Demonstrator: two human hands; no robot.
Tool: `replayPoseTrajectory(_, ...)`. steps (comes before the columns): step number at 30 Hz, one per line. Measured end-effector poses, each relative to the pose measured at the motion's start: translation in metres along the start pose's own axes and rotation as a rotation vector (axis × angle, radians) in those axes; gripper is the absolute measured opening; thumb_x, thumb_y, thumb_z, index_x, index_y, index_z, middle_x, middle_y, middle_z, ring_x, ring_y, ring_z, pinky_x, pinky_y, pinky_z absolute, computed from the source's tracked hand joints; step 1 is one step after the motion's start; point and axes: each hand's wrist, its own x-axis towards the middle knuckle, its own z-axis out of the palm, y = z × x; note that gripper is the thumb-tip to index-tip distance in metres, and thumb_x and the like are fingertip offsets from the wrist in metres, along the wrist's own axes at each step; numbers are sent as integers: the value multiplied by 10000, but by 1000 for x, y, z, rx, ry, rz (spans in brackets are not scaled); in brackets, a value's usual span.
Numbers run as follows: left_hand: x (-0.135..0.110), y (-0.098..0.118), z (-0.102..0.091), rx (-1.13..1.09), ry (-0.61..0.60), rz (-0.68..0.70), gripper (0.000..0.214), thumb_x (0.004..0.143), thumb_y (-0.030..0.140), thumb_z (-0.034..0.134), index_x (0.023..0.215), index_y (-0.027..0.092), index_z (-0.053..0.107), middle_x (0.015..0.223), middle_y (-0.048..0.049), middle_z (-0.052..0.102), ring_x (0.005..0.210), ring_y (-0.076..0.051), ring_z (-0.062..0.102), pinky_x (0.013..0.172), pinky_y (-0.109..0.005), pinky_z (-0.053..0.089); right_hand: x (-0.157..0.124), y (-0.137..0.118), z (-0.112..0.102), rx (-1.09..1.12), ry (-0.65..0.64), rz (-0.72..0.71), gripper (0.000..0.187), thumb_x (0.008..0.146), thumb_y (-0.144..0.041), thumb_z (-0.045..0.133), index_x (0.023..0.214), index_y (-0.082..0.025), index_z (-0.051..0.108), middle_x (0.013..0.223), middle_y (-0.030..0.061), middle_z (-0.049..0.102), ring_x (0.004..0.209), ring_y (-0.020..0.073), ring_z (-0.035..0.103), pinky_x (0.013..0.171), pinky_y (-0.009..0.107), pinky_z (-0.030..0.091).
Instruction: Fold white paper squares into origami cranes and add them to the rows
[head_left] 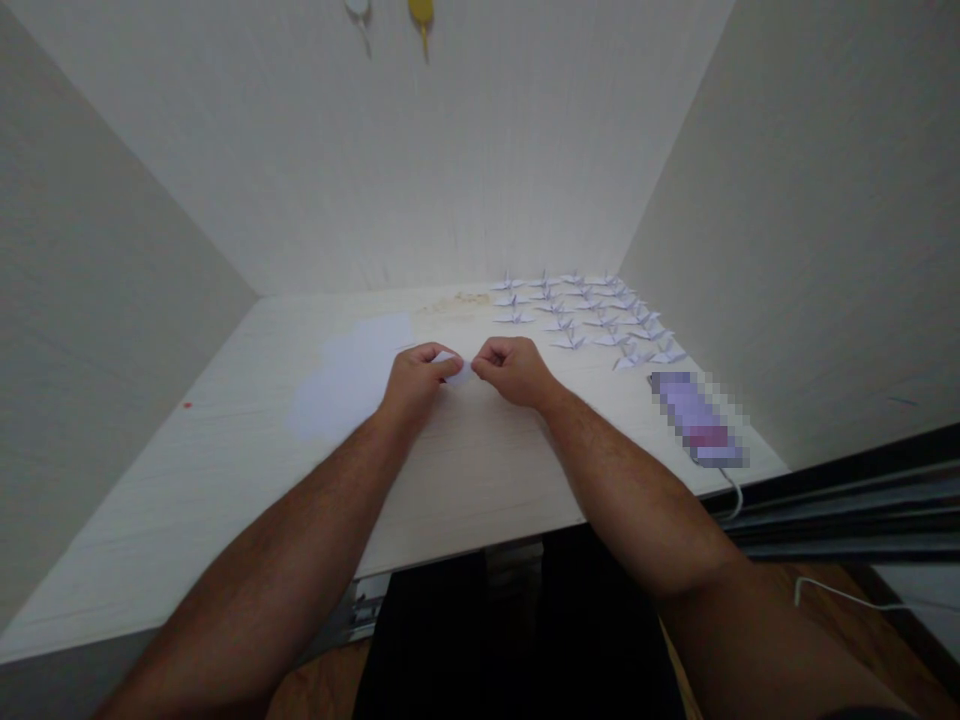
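Note:
Both hands meet over the middle of the white table (225,470). My left hand (415,381) and my right hand (512,369) each pinch an end of a small pale lilac piece of folded paper (459,370), fingers curled closed. The paper rests on or just above the tabletop; most of it is hidden by my fingers. A stack of pale lilac paper sheets (349,380) lies flat just left of my left hand.
Several finished paper cranes (592,315) stand in rows at the back right of the table. A blurred phone-like object (697,418) with a white cable lies near the right front edge. Plain walls close in on three sides.

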Motion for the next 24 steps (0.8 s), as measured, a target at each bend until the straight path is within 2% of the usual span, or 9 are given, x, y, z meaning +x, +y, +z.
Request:
replayPoseTrajectory(7,2,4,-10,155,-159,67,124,629,283,764,644,174,706,579,0,614,547,-114,510,548,-250,387,1,3,-1,99,-48,35,116,696,-233,623,615,-151,616,534,-41,533,525,75,424,523,217,329)
replayPoseTrajectory(9,1,5,-10,107,-126,60,127,616,276,769,647,171,704,600,-2,617,548,-104,502,528,-237,374,1,3,0,160,-15,56,138,712,-269,628,638,-153,623,545,-33,545,526,78,437,515,215,341)
replayPoseTrajectory(11,0,7,-7,4,-33,44,136,605,270,767,650,168,691,619,3,609,534,-89,480,493,-222,346,1,2,0,234,6,92,187,727,-336,654,691,-155,633,571,-24,568,530,82,460,505,211,358)
replayPoseTrajectory(13,-1,8,-2,-98,61,36,157,600,269,767,674,169,671,605,22,579,498,-74,449,460,-212,318,1,2,1,293,-21,132,247,699,-385,713,753,-157,634,598,-22,589,534,84,489,494,205,375)
replayPoseTrajectory(15,-3,8,2,-151,101,35,187,600,270,767,702,175,643,573,38,553,473,-75,452,445,-209,316,1,3,2,322,-72,162,287,653,-372,764,787,-161,623,606,-27,600,528,85,516,483,198,388)
replayPoseTrajectory(17,-5,7,5,-156,109,22,214,599,273,768,713,182,612,575,32,571,490,-99,519,450,-214,349,2,4,3,331,-88,176,255,658,-328,759,782,-162,610,593,-31,603,509,82,529,476,193,400)
replayPoseTrajectory(20,-6,3,7,-122,84,1,209,610,280,759,703,182,600,636,7,624,574,-132,607,520,-236,442,4,5,5,334,-26,172,156,715,-276,699,743,-161,597,583,-24,614,487,77,537,476,190,424)
replayPoseTrajectory(24,-5,-2,5,-34,70,50,205,616,278,767,622,181,586,569,40,553,523,-89,513,546,-230,430,6,5,6,369,45,153,128,728,-252,678,732,-163,586,570,-25,611,494,85,560,477,194,439)
